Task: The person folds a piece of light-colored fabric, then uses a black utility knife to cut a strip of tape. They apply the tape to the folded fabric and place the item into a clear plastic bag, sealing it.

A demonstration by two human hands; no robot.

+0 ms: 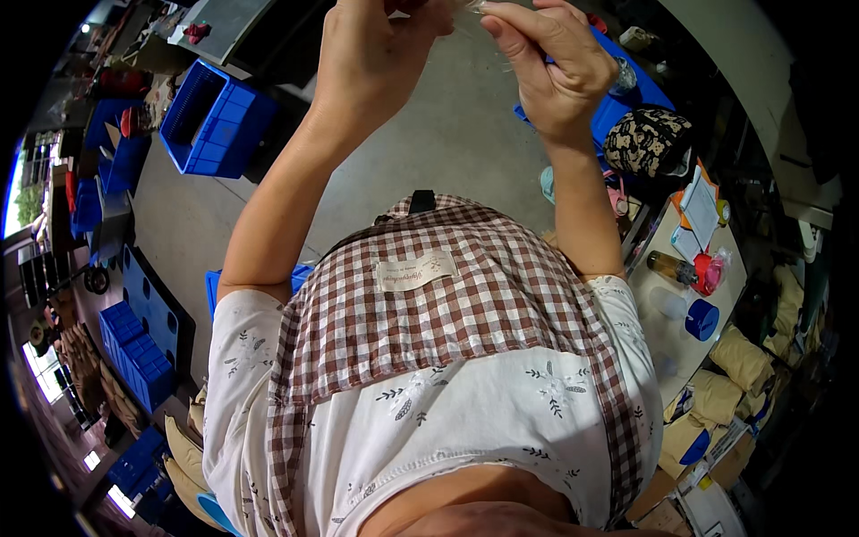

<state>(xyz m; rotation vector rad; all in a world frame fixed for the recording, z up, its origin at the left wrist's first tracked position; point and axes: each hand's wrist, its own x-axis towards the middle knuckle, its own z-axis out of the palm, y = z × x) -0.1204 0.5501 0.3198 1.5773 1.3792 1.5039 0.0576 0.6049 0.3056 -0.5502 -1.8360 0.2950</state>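
Note:
Both my hands are raised at the upper edge of the head view, close together. My left hand has its fingers curled, and the edge of the picture cuts off part of them. My right hand pinches with thumb and forefinger at a small, clear, shiny bit between the two hands. Faint, thin, pale strands show below it. What the left fingers grip is hidden.
A blue crate stands left of my left forearm. At right, a pale table bears a brown bottle, a blue lid and papers. A black-and-tan patterned item lies beyond my right wrist.

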